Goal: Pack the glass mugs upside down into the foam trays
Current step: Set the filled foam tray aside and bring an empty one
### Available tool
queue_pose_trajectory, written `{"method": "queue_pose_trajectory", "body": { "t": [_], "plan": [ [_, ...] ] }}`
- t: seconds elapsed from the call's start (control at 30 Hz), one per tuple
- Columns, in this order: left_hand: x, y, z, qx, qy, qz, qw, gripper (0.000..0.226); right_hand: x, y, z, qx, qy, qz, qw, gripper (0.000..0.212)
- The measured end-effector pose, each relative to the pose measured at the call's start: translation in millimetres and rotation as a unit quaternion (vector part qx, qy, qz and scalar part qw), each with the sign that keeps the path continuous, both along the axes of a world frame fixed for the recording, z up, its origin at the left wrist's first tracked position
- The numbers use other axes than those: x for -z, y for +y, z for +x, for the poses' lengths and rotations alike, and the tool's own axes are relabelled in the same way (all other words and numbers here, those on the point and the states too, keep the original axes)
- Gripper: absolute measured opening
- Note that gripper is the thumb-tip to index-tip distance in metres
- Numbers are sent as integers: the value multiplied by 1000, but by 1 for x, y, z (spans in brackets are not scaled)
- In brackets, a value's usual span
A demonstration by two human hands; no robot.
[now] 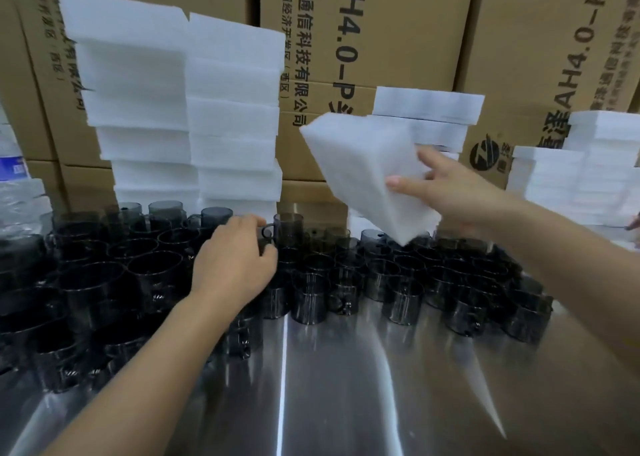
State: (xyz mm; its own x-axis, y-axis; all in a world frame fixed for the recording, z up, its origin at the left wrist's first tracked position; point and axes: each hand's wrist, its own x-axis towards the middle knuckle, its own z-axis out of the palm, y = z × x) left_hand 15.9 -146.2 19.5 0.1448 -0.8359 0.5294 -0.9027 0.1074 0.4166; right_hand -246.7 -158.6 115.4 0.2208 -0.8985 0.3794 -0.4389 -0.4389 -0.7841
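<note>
Two hands, one foam tray, dozens of mugs

Dark smoked-glass mugs, short and loop-handled, stand crowded mouth-up across the back of the surface. One mug has its handle at the left hand's fingers. A white foam tray hangs tilted above them, gripped by the right hand. More trays stand stacked behind.
</note>
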Motion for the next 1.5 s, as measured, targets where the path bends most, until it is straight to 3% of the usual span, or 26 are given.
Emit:
{"method": "queue_pose_trajectory", "body": {
  "t": [0.2, 0.33, 0.53, 0.63, 0.87, 1.0, 1.13, 1.27, 1.33, 1.43, 1.5],
  "plan": [
    [-7, -19, 9, 12, -132, 65, 989, 41, 2, -82, 72, 49, -135, 63, 988, 41],
    [0, -21, 10, 44, -162, 120, 979, 51, 2, -134, 97, 75, -131, 66, 986, 46],
    [21, -17, 13, 51, -192, 139, 970, 61, 16, -204, 120, 119, 10, 33, 992, 43],
    [26, -17, 14, 54, -199, 135, 969, 60, 31, -229, 126, 146, 131, 25, 980, 50],
    [30, -21, 16, 45, -188, 133, 972, 57, 67, -248, 134, 195, 440, 15, 877, 52],
    [30, -21, 16, 46, -187, 148, 970, 57, 79, -244, 138, 154, 457, 27, 876, 56],
    [30, -21, 18, 45, -187, 161, 968, 57, 89, -243, 140, 105, 529, 64, 840, 48],
    [32, -21, 19, 47, -188, 166, 967, 57, 83, -234, 134, 83, 509, 79, 853, 43],
    [32, -21, 19, 47, -188, 167, 967, 57, 67, -225, 129, 102, 439, 49, 891, 42],
    [32, -20, 19, 49, -186, 175, 966, 56, 24, -204, 127, 173, 212, -59, 960, 42],
    [32, -20, 19, 52, -184, 181, 965, 56, -9, -185, 135, 170, 73, -118, 976, 47]
  ]
}}
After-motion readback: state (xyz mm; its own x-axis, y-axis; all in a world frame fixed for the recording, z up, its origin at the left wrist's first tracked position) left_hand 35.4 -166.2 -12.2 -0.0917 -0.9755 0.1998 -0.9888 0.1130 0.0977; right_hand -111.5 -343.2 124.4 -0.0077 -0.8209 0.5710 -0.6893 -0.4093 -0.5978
